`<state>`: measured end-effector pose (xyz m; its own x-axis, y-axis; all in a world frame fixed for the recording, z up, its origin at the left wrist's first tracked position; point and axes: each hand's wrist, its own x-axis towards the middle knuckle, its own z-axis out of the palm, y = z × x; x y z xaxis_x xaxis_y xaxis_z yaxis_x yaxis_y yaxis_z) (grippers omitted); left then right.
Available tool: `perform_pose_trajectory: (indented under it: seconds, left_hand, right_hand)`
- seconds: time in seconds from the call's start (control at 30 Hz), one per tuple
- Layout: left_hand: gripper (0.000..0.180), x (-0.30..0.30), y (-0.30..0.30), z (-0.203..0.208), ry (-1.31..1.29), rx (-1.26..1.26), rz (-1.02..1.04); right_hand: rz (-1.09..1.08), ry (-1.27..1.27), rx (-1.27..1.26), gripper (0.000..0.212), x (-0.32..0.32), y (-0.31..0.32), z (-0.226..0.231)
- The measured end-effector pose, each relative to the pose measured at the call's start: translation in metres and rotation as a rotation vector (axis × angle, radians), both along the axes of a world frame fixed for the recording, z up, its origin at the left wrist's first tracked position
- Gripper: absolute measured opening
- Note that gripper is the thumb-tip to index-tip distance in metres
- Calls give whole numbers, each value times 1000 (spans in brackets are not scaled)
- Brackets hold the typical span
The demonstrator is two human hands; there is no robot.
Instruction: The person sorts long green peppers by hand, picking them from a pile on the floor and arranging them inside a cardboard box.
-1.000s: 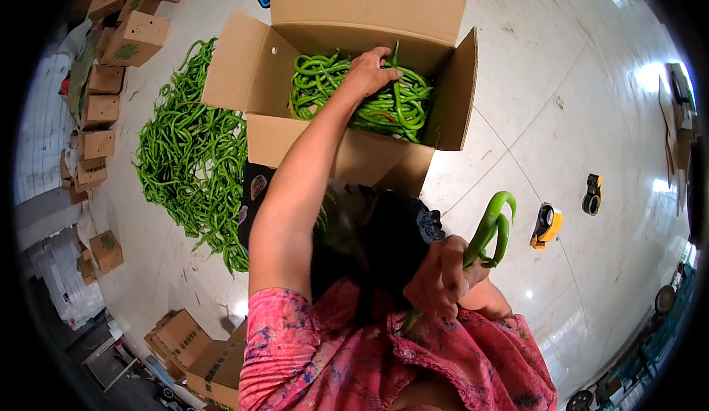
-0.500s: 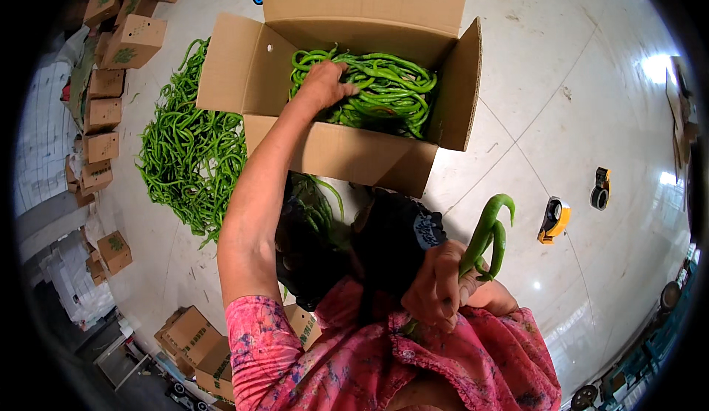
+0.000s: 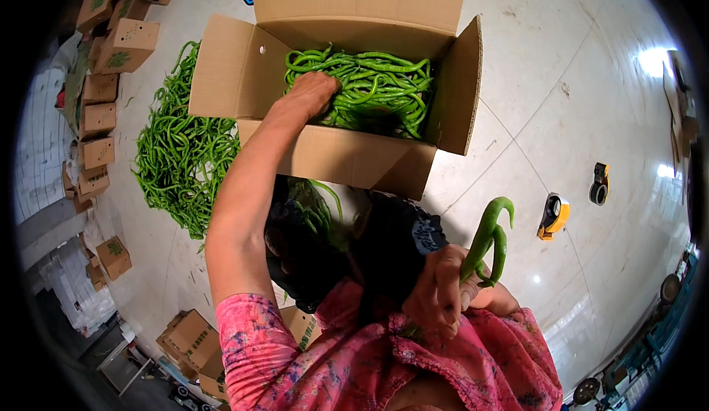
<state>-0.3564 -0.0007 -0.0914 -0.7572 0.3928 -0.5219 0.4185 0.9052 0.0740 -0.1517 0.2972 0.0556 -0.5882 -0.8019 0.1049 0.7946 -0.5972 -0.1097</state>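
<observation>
An open cardboard box (image 3: 354,158) stands before me with its flaps spread, filled with long green chili peppers (image 3: 388,82). My left hand (image 3: 312,93) reaches into the box at its near left part. Its fingers are curled down among the peppers, and the fingertips are hidden. Close to my body, my right hand (image 3: 439,289) is closed around a few curved green chili peppers (image 3: 481,242), whose ends stick up above the fist. Left of the box, a large heap of loose green chili peppers (image 3: 173,160) lies on the floor.
Two tape dispensers, one yellow (image 3: 554,217) and one dark with orange (image 3: 599,184), lie on the tiled floor at right. More peppers (image 3: 314,208) lie between my legs. Several cardboard boxes (image 3: 127,45) line the left side; others (image 3: 193,341) stand at lower left.
My left hand has shifted slightly left and nearer in the box, and its spread fingers have curled in. My right hand keeps its peppers almost unmoved.
</observation>
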Motion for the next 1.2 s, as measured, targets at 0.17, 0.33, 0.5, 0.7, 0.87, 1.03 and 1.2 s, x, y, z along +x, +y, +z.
perform_pose_trajectory:
  seconds: [0.17,0.33,0.5,0.7,0.87,1.03,1.2]
  left_hand:
    - [25,13,-16,21,47,184,32]
    - [23,18,-12,37,-32,340,114]
    - [18,38,-7,10,44,512,64]
    - [19,100,37,117,326,952,467]
    - [20,202,40,163,42,1393,912]
    - [26,260,45,187,-23,1688,972]
    - [38,286,39,195,36,1183,883]
  right_hand:
    - [-39,13,-12,25,5,-4,-2]
    - [1,10,27,26,6,-4,5]
    - [43,-48,36,29,15,-10,8]
    - [-186,19,64,40,17,-36,11]
    - [-248,80,436,44,-3,-53,31]
    - [-265,167,472,45,-4,-84,35]
    - [-223,224,583,48,-1,-98,40]
